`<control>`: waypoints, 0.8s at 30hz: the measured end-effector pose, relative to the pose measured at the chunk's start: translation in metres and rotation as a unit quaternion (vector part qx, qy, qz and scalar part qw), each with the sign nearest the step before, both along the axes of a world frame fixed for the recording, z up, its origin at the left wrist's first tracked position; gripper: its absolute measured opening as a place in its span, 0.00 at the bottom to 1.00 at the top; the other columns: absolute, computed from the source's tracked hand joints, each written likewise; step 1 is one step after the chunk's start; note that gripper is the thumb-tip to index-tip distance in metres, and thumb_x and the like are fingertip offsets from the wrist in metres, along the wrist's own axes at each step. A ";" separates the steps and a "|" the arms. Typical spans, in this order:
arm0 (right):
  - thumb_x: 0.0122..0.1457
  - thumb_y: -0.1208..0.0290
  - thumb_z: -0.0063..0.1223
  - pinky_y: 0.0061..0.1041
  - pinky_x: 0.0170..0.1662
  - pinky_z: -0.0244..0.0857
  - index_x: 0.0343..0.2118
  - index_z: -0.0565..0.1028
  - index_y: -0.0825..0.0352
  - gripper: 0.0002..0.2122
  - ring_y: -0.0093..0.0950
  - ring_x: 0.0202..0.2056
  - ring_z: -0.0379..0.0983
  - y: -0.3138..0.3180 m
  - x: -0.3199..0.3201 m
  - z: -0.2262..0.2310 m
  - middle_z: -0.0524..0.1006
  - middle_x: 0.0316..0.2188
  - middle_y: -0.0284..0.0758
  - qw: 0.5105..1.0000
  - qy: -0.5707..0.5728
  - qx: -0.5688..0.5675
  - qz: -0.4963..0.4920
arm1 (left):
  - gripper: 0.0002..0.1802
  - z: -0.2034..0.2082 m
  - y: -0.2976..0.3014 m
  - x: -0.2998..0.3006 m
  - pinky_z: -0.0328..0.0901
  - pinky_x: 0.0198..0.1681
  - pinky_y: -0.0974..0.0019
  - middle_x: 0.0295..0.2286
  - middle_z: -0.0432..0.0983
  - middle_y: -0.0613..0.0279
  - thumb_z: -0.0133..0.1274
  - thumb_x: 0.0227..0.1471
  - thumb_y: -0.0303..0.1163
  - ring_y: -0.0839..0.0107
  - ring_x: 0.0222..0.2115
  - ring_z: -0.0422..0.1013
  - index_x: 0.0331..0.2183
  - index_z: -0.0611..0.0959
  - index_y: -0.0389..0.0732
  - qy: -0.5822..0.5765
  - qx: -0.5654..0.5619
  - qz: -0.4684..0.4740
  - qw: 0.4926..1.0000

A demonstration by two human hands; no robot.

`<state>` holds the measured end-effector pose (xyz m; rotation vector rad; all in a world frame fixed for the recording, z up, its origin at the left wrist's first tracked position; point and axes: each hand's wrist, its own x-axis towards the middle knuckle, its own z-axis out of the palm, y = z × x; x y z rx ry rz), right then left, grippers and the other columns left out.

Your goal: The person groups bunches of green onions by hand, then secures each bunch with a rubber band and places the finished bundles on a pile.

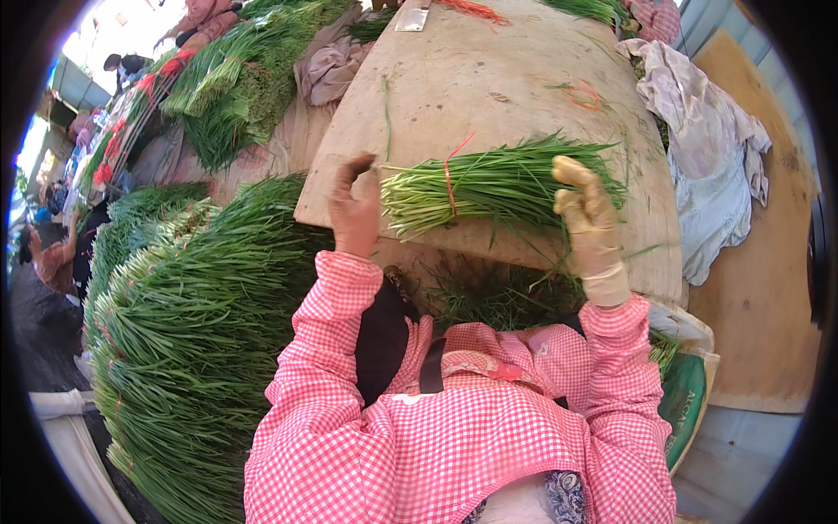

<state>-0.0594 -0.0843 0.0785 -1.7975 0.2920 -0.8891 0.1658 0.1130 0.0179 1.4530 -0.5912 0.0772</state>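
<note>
A bundle of garlic chives (pixel 515 183) lies across the wooden table in front of me. A red tie (pixel 449 185) goes round it near the pale stem ends, which point left. My left hand (pixel 353 205), bare with darkened fingertips, is raised just beside those stem ends, fingers bent but apart and nothing seen in them. At the leafy right end is my right hand (pixel 589 214) in a cream-coloured glove, its fingers parted over the leaves. Whether the glove touches the leaves is hard to tell.
A tall heap of tied chives (pixel 192 323) stands at my left; more chives (pixel 253 79) are piled beyond. Red ties (pixel 583 94) lie on the wooden table (pixel 489 65). Cloths (pixel 707 140) hang at its right edge, near a green container (pixel 685 410). Other people sit farther off.
</note>
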 end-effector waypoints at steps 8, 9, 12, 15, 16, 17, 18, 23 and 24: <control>0.50 0.79 0.46 0.28 0.42 0.64 0.46 0.67 0.61 0.18 0.35 0.43 0.67 0.051 0.079 -0.015 0.71 0.41 0.37 0.947 0.080 -0.303 0.068 | 0.08 -0.038 0.015 0.002 0.61 0.34 0.74 0.27 0.70 0.68 0.50 0.46 0.23 0.78 0.30 0.65 0.33 0.77 0.39 0.093 0.031 0.010 0.995; 0.49 0.79 0.46 0.28 0.42 0.65 0.47 0.66 0.59 0.19 0.36 0.43 0.67 0.054 0.083 -0.017 0.71 0.40 0.36 0.939 0.101 -0.325 0.053 | 0.08 -0.036 0.016 -0.002 0.61 0.34 0.74 0.27 0.70 0.68 0.50 0.46 0.23 0.77 0.30 0.65 0.33 0.77 0.40 0.014 0.079 0.018 0.997; 0.49 0.79 0.48 0.29 0.42 0.65 0.48 0.65 0.57 0.21 0.35 0.43 0.67 0.047 0.094 -0.037 0.71 0.40 0.35 0.901 0.205 -0.381 -0.012 | 0.09 -0.029 0.019 -0.011 0.63 0.35 0.70 0.27 0.70 0.62 0.54 0.42 0.25 0.68 0.32 0.68 0.31 0.78 0.41 -0.146 0.187 0.010 0.971; 0.50 0.74 0.48 0.30 0.40 0.65 0.41 0.69 0.59 0.13 0.36 0.39 0.68 0.009 0.091 -0.066 0.72 0.38 0.34 0.902 0.157 -0.401 -0.039 | 0.07 -0.031 0.022 -0.012 0.63 0.35 0.67 0.28 0.71 0.57 0.56 0.39 0.25 0.62 0.33 0.69 0.27 0.78 0.39 -0.193 0.313 0.011 0.930; 0.51 0.73 0.48 0.30 0.40 0.65 0.40 0.70 0.60 0.12 0.37 0.39 0.69 -0.008 0.085 -0.075 0.72 0.37 0.34 0.906 0.144 -0.395 -0.042 | 0.07 -0.032 0.021 -0.012 0.63 0.35 0.67 0.28 0.71 0.57 0.55 0.39 0.25 0.63 0.32 0.69 0.27 0.78 0.38 -0.139 0.310 0.003 0.941; 0.51 0.72 0.48 0.30 0.40 0.64 0.39 0.70 0.61 0.11 0.37 0.38 0.69 -0.028 0.079 -0.087 0.72 0.36 0.35 0.932 0.164 -0.318 -0.052 | 0.07 -0.031 0.020 -0.012 0.63 0.35 0.67 0.28 0.71 0.57 0.55 0.40 0.25 0.65 0.32 0.69 0.27 0.78 0.38 -0.085 0.307 -0.003 0.948; 0.51 0.72 0.48 0.31 0.41 0.64 0.37 0.70 0.62 0.09 0.37 0.37 0.69 -0.049 0.069 -0.093 0.72 0.36 0.36 0.951 0.185 -0.240 -0.065 | 0.06 -0.032 0.018 -0.011 0.63 0.35 0.68 0.28 0.71 0.57 0.55 0.40 0.25 0.66 0.31 0.69 0.27 0.78 0.38 -0.031 0.301 -0.012 0.953; 0.51 0.73 0.49 0.30 0.45 0.60 0.38 0.70 0.63 0.10 0.34 0.42 0.66 -0.064 0.032 -0.047 0.70 0.38 0.36 0.765 0.179 -0.504 -0.359 | 0.14 -0.051 0.018 0.003 0.62 0.34 0.74 0.30 0.69 0.63 0.51 0.48 0.31 0.77 0.29 0.65 0.38 0.73 0.35 0.203 0.019 0.042 0.978; 0.51 0.73 0.49 0.30 0.43 0.61 0.38 0.70 0.62 0.10 0.33 0.40 0.67 -0.038 0.036 -0.030 0.70 0.36 0.36 0.811 0.160 -0.474 -0.302 | 0.14 -0.049 0.017 0.001 0.62 0.34 0.75 0.31 0.69 0.63 0.50 0.50 0.31 0.77 0.30 0.65 0.39 0.72 0.35 0.233 -0.044 0.019 0.971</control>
